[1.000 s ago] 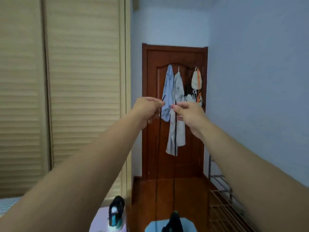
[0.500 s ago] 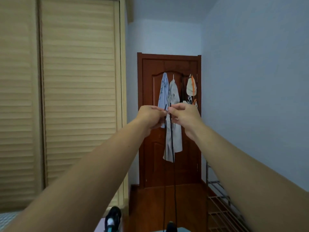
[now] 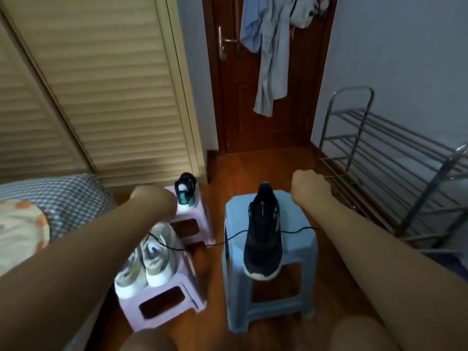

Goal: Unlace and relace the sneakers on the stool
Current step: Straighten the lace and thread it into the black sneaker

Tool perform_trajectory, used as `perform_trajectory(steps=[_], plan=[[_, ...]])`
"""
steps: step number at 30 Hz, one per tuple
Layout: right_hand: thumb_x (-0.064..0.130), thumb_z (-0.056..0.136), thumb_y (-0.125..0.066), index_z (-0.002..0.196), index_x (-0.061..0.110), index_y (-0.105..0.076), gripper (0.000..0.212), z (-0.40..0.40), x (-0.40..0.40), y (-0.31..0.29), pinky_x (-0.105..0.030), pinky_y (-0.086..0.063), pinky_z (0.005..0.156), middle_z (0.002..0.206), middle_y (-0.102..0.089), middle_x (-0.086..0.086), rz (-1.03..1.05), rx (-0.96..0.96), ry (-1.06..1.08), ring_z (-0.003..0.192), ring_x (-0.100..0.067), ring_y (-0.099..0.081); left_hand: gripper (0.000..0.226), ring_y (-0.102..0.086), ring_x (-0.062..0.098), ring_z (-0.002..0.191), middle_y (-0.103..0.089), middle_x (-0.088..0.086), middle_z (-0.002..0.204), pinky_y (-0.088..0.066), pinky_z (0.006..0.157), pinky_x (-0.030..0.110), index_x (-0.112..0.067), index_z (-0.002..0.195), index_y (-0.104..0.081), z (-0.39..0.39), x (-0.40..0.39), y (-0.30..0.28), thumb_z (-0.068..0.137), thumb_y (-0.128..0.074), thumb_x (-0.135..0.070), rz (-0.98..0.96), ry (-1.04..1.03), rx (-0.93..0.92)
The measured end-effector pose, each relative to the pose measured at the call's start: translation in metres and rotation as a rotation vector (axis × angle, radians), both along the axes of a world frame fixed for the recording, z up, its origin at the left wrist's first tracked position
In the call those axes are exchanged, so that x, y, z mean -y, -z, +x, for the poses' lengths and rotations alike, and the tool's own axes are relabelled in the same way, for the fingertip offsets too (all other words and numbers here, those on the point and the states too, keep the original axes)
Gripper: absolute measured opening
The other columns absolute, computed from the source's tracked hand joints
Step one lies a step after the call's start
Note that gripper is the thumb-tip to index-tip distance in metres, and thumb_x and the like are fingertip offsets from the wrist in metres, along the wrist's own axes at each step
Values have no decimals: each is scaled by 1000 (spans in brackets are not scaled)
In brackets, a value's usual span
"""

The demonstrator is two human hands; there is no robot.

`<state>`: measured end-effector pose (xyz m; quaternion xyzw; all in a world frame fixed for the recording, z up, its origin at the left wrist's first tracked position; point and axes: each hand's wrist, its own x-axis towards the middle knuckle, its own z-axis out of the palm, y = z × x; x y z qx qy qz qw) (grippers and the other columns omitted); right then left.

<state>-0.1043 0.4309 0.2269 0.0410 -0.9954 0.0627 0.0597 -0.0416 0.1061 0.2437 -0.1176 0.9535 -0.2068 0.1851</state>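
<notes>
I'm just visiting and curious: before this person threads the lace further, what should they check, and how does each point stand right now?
1. Black sneaker sits steady on the blue stool: not ok, one end overhangs the front edge.
2. Black lace passes through the shoe: ok, an end trails out each side.
3. Lace free of snags: not ok, the left end drapes over the white sneakers.
4. Right hand grips a lace end: cannot tell.
5. Left hand grips a lace end: cannot tell.
</notes>
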Motion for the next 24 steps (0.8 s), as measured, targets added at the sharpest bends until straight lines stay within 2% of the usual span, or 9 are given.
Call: perform_trajectory(steps=[2,5,7,9,11,14,17,20,24], plan=[[4,97,-46,89,11,-49,11,4,6,35,-37,-41,65,90,-54,-7,-216,-43,-31,84,-31,-58,25,-63,32,110,-64,10,121,-50,84,36,-14,120,-58,6,-40,38,95,-52,-15,397,23,-238],[16,104,-46,92,18,-57,17,19,10,98,-34,-40,58,87,-60,-1,-544,6,-94,74,-18,-55,9,-65,32,99,-70,9,106,-51,80,37,-17,103,-60,20,-104,102,99,-51,-18,989,-18,-519],[20,104,-50,93,21,-61,16,30,7,137,-24,-40,60,86,-62,4,-676,45,-78,80,-15,-58,10,-66,22,98,-70,-2,101,-48,79,32,-21,101,-63,29,-120,147,101,-53,-22,1167,-69,-629],[20,103,-52,92,20,-63,15,27,5,157,-17,-36,62,90,-62,4,-728,26,-62,86,-14,-57,10,-64,13,107,-66,-13,110,-49,87,30,-25,104,-64,26,-123,177,103,-54,-24,1326,-95,-673],[21,103,-52,94,19,-64,15,18,2,161,-22,-38,69,97,-61,4,-711,-29,-97,90,-12,-55,10,-63,7,106,-64,-18,124,-51,90,31,-30,100,-62,16,-129,181,104,-54,-25,1480,-73,-669],[21,103,-50,93,22,-59,14,11,1,166,-30,-40,75,98,-58,5,-633,39,-167,90,-13,-55,12,-63,1,97,-63,-22,123,-52,82,29,-29,94,-56,4,-140,174,104,-52,-23,1475,49,-695],[22,103,-49,91,26,-54,14,17,0,172,-31,-39,74,95,-52,7,-556,74,-182,87,-13,-52,5,-62,14,97,-64,-8,110,-53,80,36,-27,101,-55,10,-145,179,103,-51,-26,1085,176,-679],[23,104,-47,90,27,-54,16,19,-5,168,-37,-46,72,89,-59,7,-615,85,-159,84,-13,-57,5,-64,16,79,-65,-4,87,-56,71,40,-26,99,-54,12,-136,177,102,-50,-26,1034,35,-582],[24,103,-49,88,26,-59,19,23,-15,166,-34,-47,64,84,-65,3,-465,205,-147,79,-16,-60,23,-63,3,64,-68,-7,67,-45,60,22,-26,83,-63,22,-108,169,103,-52,-23,1046,-86,-258]])
